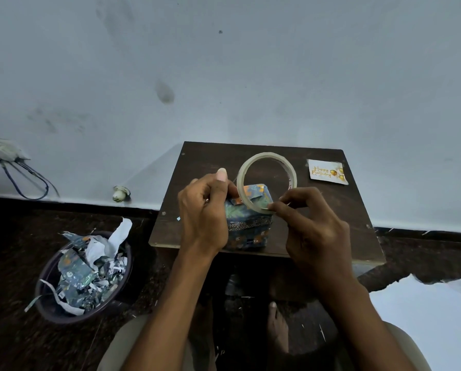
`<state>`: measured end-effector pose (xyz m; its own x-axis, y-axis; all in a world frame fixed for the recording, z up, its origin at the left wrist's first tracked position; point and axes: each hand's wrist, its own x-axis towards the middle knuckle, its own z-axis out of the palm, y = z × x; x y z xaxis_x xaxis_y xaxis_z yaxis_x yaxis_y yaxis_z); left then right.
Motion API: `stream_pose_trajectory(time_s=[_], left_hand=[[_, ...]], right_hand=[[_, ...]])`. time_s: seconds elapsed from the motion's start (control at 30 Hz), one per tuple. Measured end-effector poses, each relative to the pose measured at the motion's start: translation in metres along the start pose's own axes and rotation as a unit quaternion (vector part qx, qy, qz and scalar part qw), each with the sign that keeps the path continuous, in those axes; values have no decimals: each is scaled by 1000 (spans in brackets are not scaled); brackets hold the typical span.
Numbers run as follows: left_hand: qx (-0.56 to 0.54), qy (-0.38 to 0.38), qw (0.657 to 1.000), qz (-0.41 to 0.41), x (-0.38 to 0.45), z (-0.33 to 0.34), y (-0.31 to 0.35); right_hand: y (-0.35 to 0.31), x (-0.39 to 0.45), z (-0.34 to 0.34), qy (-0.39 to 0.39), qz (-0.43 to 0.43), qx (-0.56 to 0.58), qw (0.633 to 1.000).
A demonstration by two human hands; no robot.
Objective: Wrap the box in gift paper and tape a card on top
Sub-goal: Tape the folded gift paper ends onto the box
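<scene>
Your left hand pinches the tape end at the wrapped box; your right hand grips the tape roll above it. The birthday card lies far right on the table, nearer your right hand.

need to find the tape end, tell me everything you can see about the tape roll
The tape roll is a thin, pale translucent ring with a wide open centre, nearly used up. It stands tilted on edge above the wrapped box, over the small dark table. The right hand pinches its lower rim; the left hand pinches at the roll's left side, seemingly pulling a strip. The free end itself is too faint to see.
</scene>
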<state>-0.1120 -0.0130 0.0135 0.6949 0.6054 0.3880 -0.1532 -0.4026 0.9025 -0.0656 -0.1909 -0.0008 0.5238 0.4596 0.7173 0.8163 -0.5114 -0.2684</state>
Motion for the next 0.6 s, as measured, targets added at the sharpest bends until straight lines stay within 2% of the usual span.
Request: stream_pose_trajectory(time_s=[0.6], left_hand=[[-10, -6, 1000, -17, 5, 3, 4]], right_hand=[[-1, 3, -4, -17, 1, -16, 1000]])
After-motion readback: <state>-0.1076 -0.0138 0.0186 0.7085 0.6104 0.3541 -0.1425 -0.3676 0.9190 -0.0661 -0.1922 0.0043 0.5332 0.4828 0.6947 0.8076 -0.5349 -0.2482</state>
